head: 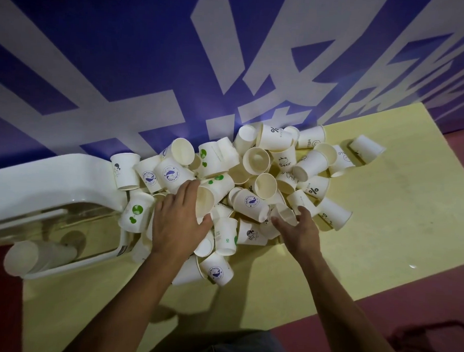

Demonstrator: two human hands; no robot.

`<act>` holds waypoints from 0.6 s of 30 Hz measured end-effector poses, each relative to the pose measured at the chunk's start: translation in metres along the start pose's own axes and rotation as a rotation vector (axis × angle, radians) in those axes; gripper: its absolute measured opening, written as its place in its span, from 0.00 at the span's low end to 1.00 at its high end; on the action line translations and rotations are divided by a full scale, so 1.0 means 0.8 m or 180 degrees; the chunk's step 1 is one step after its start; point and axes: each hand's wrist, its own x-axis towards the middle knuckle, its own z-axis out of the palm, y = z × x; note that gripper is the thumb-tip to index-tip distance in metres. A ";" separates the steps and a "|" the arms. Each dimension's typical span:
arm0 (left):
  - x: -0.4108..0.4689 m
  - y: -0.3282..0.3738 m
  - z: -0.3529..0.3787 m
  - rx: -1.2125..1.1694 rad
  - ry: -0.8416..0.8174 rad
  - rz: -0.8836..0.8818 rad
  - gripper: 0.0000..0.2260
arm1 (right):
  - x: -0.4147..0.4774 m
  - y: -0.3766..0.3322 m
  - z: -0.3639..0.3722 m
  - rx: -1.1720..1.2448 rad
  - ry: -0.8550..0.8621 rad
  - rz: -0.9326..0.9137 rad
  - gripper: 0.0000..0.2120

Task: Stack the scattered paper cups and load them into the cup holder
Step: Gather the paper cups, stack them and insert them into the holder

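A big heap of white paper cups (254, 177) lies tumbled on the yellow table (382, 235), most on their sides, some printed with whales, green dots or a bear. My left hand (178, 221) wraps around a green-dotted cup (211, 193) lying on its side, mouth toward me. My right hand (300, 229) pinches the rim of a small plain cup (286, 214) in the pile's front. The white cup holder (52, 184) lies at the left, with a stack of cups (36, 255) inside its clear tube.
A purple wall (124, 64) with large white lettering stands right behind the pile. One cup (366, 148) lies apart at the far right. Red floor (432, 304) shows past the table's right edge, with a dark chair frame at bottom right.
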 end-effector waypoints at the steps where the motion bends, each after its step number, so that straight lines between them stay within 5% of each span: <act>1: -0.004 0.002 -0.005 -0.0144 0.0012 -0.0056 0.34 | -0.001 -0.001 0.000 0.0063 0.0024 -0.0001 0.39; 7: -0.025 0.012 -0.033 -0.0843 0.0274 -0.0367 0.34 | -0.008 -0.008 -0.005 0.0333 0.0204 -0.0127 0.31; 18: -0.052 -0.002 -0.067 -0.1560 0.0704 -0.0698 0.36 | -0.038 -0.022 -0.019 0.0322 0.0691 -0.0817 0.31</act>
